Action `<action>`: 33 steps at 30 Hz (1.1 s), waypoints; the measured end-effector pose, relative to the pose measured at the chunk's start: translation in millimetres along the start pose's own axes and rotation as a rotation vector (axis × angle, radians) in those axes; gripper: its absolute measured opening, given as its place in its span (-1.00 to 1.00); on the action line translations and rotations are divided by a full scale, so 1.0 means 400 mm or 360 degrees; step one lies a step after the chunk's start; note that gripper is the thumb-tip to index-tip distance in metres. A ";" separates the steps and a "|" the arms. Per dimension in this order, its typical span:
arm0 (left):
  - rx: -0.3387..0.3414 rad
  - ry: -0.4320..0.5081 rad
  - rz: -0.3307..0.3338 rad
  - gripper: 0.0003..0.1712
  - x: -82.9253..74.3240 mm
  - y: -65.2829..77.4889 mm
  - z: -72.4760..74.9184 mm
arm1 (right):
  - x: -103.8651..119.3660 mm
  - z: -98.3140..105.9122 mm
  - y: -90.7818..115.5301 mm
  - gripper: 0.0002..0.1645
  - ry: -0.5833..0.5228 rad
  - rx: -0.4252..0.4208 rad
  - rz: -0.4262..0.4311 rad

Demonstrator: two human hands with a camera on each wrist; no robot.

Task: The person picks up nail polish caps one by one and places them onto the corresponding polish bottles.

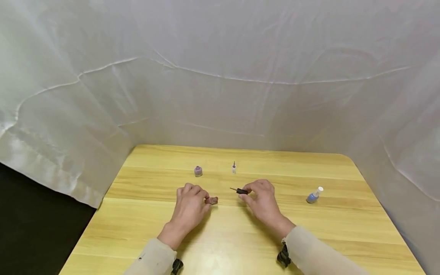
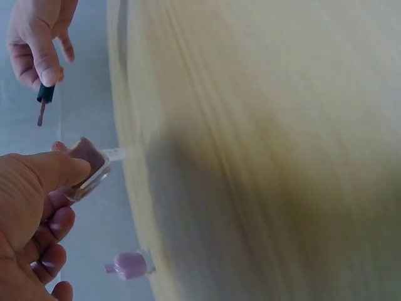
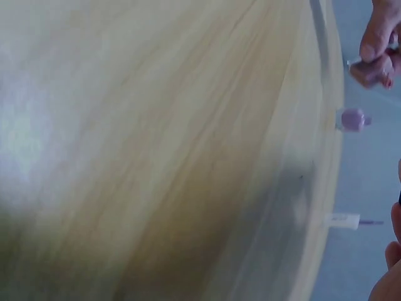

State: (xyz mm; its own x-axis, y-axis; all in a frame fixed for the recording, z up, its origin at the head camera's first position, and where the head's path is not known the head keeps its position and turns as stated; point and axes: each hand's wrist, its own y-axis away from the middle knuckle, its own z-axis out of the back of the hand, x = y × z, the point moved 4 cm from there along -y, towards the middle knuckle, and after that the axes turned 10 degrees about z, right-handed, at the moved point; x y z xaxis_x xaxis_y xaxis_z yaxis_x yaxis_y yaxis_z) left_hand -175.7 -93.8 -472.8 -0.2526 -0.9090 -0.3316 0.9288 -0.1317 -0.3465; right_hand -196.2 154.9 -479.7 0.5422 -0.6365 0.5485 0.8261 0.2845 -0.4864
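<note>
The person's left grip (image 1: 190, 202) pinches a small brown bottle (image 2: 91, 162) by its sides, over the counter (image 1: 240, 246). This bottle is probably light and of stiff glass, rather slippery, and it could break if dropped; its flat sides seem the best place to hold. The right grip (image 1: 264, 200) pinches a black cap (image 1: 242, 191), whose thin brush (image 2: 41, 116) likely bends easily, so the cap is better to take. Farther stand a purple bottle (image 1: 198, 171), an upturned white cap (image 1: 234, 169) and a blue bottle (image 1: 312, 198). No writing can be read anywhere.
</note>
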 end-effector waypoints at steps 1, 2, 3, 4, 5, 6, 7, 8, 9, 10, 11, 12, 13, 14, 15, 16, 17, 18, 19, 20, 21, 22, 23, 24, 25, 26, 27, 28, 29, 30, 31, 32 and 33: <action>-0.0003 -0.0007 -0.0005 -0.82 -0.004 0.000 0.002 | 0.009 0.001 0.000 -0.80 0.0019 -0.0005 0.0064; -0.0005 -0.0014 -0.0008 -0.82 -0.008 0.000 0.005 | 0.019 0.003 0.001 -0.79 0.0034 -0.0010 0.0133; -0.0006 -0.0021 -0.0007 -0.83 -0.011 -0.001 0.008 | 0.028 0.003 0.001 -0.77 0.0061 -0.0013 0.0208; -0.0003 -0.0027 -0.0005 -0.83 -0.015 0.000 0.011 | 0.037 0.003 0.002 -0.74 0.0080 -0.0020 0.0278; 0.0001 -0.0034 -0.0002 -0.83 -0.018 0.000 0.013 | 0.046 0.004 0.003 -0.73 0.0107 -0.0028 0.0349; 0.0003 -0.0041 0.0000 -0.83 -0.021 0.000 0.015 | 0.053 0.004 0.004 -0.71 0.0128 -0.0035 0.0408; 0.0009 -0.0047 0.0001 -0.83 -0.024 0.001 0.017 | 0.060 0.003 0.005 -0.71 0.0148 -0.0039 0.0456; 0.0012 -0.0052 0.0002 -0.83 -0.027 0.001 0.018 | 0.066 0.003 0.005 -0.71 0.0166 -0.0042 0.0492; 0.0014 -0.0058 0.0002 -0.83 -0.029 0.002 0.019 | 0.071 0.003 0.006 -0.71 0.0184 -0.0042 0.0519; 0.0016 -0.0064 0.0001 -0.83 -0.031 0.002 0.021 | 0.076 0.004 0.006 -0.72 0.0194 -0.0043 0.0539; 0.0016 -0.0069 -0.0003 -0.83 -0.033 0.002 0.022 | 0.081 0.004 0.006 -0.73 0.0205 -0.0043 0.0555; 0.0013 -0.0074 -0.0008 -0.82 -0.035 0.002 0.023 | 0.086 0.005 0.006 -0.74 0.0213 -0.0040 0.0566; 0.0013 -0.0080 -0.0014 -0.82 -0.037 0.003 0.025 | 0.091 0.006 0.006 -0.74 0.0224 -0.0038 0.0578; 0.0012 -0.0084 -0.0020 -0.81 -0.039 0.003 0.026 | 0.097 0.007 0.006 -0.75 0.0233 -0.0037 0.0592; 0.0012 -0.0087 -0.0027 -0.80 -0.041 0.003 0.028 | 0.101 0.008 0.006 -0.75 0.0238 -0.0037 0.0603; 0.0014 -0.0091 -0.0035 -0.79 -0.042 0.003 0.029 | 0.105 0.009 0.006 -0.75 0.0244 -0.0037 0.0613; 0.0016 -0.0093 -0.0043 -0.79 -0.044 0.002 0.031 | 0.108 0.010 0.006 -0.75 0.0248 -0.0036 0.0622; 0.0018 -0.0096 -0.0050 -0.78 -0.046 0.002 0.032 | 0.111 0.011 0.006 -0.76 0.0253 -0.0034 0.0627; 0.0022 -0.0100 -0.0055 -0.77 -0.047 0.002 0.033 | 0.113 0.011 0.006 -0.76 0.0257 -0.0032 0.0629; 0.0027 -0.0100 -0.0058 -0.77 -0.048 0.001 0.034 | 0.114 0.011 0.006 -0.76 0.0262 -0.0029 0.0629; 0.0031 -0.0102 -0.0061 -0.77 -0.049 0.002 0.035 | 0.115 0.011 0.006 -0.76 0.0266 -0.0025 0.0625; 0.0035 -0.0102 -0.0062 -0.77 -0.050 0.002 0.035 | 0.116 0.011 0.007 -0.76 0.0269 -0.0020 0.0622; 0.0039 -0.0099 -0.0062 -0.77 -0.050 0.002 0.035 | 0.117 0.010 0.008 -0.76 0.0271 -0.0013 0.0617; 0.0043 -0.0098 -0.0062 -0.77 -0.051 0.003 0.035 | 0.116 0.010 0.009 -0.75 0.0277 -0.0007 0.0611; 0.0047 -0.0097 -0.0061 -0.77 -0.051 0.003 0.036 | 0.116 0.009 0.009 -0.75 0.0282 -0.0002 0.0606; 0.0051 -0.0095 -0.0062 -0.76 -0.052 0.004 0.036 | 0.116 0.008 0.010 -0.75 0.0286 0.0004 0.0602; 0.0055 -0.0094 -0.0063 -0.76 -0.053 0.004 0.036 | 0.116 0.008 0.011 -0.75 0.0290 0.0009 0.0597; 0.0059 -0.0094 -0.0063 -0.76 -0.053 0.005 0.036 | 0.116 0.007 0.011 -0.76 0.0290 0.0015 0.0593; 0.0062 -0.0095 -0.0064 -0.76 -0.055 0.005 0.036 | 0.116 0.007 0.012 -0.76 0.0290 0.0020 0.0589; 0.0064 -0.0098 -0.0064 -0.76 -0.056 0.005 0.037 | 0.117 0.007 0.012 -0.76 0.0290 0.0024 0.0587; 0.0066 -0.0100 -0.0065 -0.76 -0.057 0.006 0.037 | 0.117 0.006 0.013 -0.77 0.0291 0.0027 0.0585; 0.0066 -0.0101 -0.0066 -0.77 -0.058 0.006 0.037 | 0.117 0.006 0.013 -0.77 0.0294 0.0030 0.0585; 0.0064 -0.0104 -0.0067 -0.77 -0.060 0.006 0.037 | 0.117 0.006 0.013 -0.77 0.0295 0.0033 0.0583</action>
State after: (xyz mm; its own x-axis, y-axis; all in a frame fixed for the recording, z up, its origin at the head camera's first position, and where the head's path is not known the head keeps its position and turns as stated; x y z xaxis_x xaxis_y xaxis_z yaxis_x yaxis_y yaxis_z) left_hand -163.5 -78.3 -452.7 -0.2746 -0.9261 -0.2589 0.9282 -0.1850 -0.3229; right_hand -166.1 128.5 -455.0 0.7658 -0.6084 0.2086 0.5874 0.5296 -0.6119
